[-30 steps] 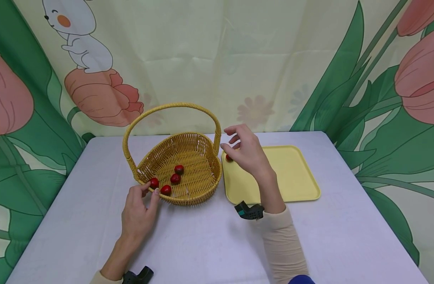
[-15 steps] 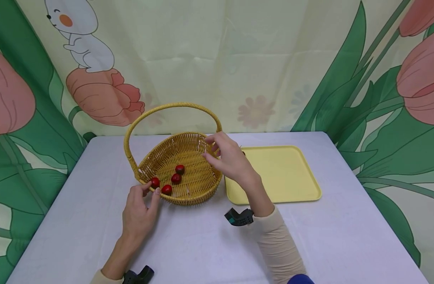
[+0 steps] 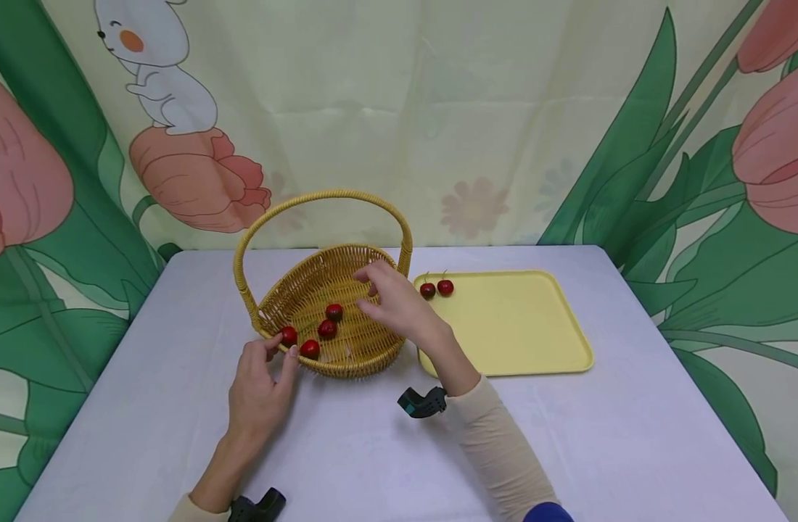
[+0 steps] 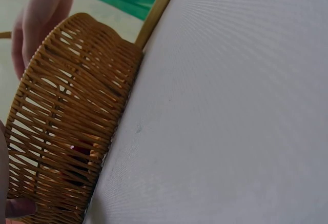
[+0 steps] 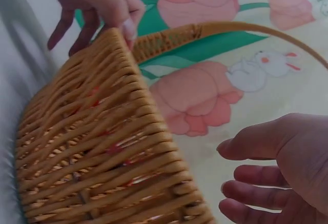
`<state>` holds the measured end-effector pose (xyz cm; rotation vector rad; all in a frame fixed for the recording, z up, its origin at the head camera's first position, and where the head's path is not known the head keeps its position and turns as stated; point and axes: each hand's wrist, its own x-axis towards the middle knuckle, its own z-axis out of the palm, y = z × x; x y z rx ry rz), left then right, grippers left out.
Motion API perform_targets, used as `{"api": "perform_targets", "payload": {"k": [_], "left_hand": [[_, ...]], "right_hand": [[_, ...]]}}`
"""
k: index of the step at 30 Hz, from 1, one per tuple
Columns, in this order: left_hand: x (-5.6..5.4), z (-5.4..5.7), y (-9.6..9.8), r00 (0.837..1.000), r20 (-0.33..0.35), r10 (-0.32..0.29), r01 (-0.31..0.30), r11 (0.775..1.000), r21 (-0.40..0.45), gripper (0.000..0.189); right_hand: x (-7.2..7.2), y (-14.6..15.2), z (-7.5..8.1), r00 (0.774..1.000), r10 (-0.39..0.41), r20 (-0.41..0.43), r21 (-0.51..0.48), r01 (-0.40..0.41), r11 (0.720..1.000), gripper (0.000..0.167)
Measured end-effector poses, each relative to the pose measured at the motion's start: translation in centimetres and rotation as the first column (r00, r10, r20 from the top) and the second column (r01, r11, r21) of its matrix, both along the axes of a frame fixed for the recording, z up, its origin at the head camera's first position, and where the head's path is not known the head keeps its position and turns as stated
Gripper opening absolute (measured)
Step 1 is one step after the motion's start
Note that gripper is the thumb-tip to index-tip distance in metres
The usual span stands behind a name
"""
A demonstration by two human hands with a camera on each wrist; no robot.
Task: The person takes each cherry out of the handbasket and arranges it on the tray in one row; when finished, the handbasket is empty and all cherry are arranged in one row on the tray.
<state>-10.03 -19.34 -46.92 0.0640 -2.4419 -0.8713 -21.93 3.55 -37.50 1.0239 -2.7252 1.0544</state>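
A wicker basket (image 3: 373,355) with a tall arched handle stands on the table, several red cherries (image 3: 327,329) lying in its front left part. My left hand (image 3: 258,391) grips the basket's near left rim between thumb and fingers. Over the basket's right side hovers my right hand (image 3: 402,304), thumb and fingers apart with nothing between them, as the right wrist view also shows of the right hand (image 5: 279,172). Two more cherries (image 3: 445,287) with stems sit in the back left corner of the yellow tray (image 3: 516,326), just right of the basket.
A white cloth covers the table (image 3: 347,449). Behind it hangs a printed curtain (image 3: 347,109) with tulips and a rabbit. The basket handle (image 3: 334,194) arches up at the back of the basket, beyond the right hand.
My right hand has moved left from above the tray's back left corner to over the basket, uncovering both cherries on the tray. The left hand stays on the rim.
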Motion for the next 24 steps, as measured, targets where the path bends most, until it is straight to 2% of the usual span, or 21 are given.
{"api": "perform_targets", "payload": {"k": [8, 14, 24], "left_hand": [[0.0, 0.2, 0.0, 1.0, 0.003, 0.003, -0.003, 1.0, -0.002, 0.037], [0.0, 0.2, 0.0, 1.0, 0.009, 0.008, -0.008, 1.0, 0.0, 0.037], [0.1, 0.1, 0.1, 1.0, 0.018, 0.003, -0.003, 1.0, 0.013, 0.038]], "right_hand": [[-1.0, -1.4, -1.7, 0.997, -0.011, 0.072, 0.097, 0.004, 0.995, 0.042], [-1.6, -2.7, -2.4, 0.991, 0.025, 0.134, 0.141, -0.044, 0.989, 0.044], [-2.0, -4.6, -3.1, 0.989, 0.058, 0.134, 0.315, -0.097, 0.944, 0.045]]}}
